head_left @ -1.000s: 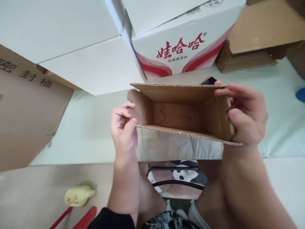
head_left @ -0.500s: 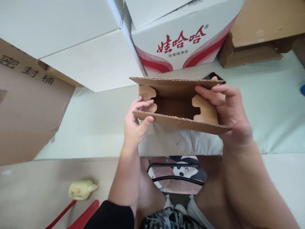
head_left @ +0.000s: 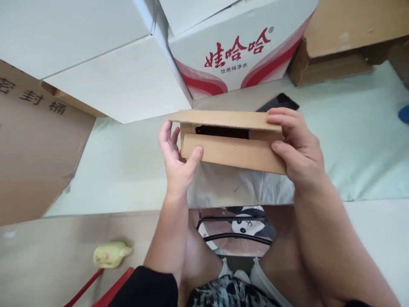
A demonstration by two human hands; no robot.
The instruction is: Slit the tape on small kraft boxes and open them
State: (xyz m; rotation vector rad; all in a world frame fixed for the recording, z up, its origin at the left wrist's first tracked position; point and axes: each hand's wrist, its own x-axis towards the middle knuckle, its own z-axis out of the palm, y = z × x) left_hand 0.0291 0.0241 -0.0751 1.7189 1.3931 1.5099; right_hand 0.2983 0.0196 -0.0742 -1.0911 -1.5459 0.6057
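Note:
Between my hands is a small brown cardboard box (head_left: 234,153), its two long flaps folded partly inward with a dark slot left between them. My left hand (head_left: 180,160) grips the left end, thumb on the near flap and fingers around the far corner. At the right end my right hand (head_left: 298,145) presses with its thumb on the near flap and its fingers on the far flap. The box is above a pale green cloth-covered surface (head_left: 128,170). A black flat object (head_left: 279,102) lies just behind the box, partly covered by it.
Behind stands a white and red carton (head_left: 238,55), with white boxes (head_left: 121,81) to its left. Brown cartons (head_left: 35,145) stand at far left and back right. A yellow bottle (head_left: 110,254) lies on the floor beside something red (head_left: 115,288). A blue item (head_left: 404,115) sits at the right edge.
Both long flaps of the cardboard box have swung inward, narrowing its opening and covering the short end flaps. My right thumb has moved onto the near flap.

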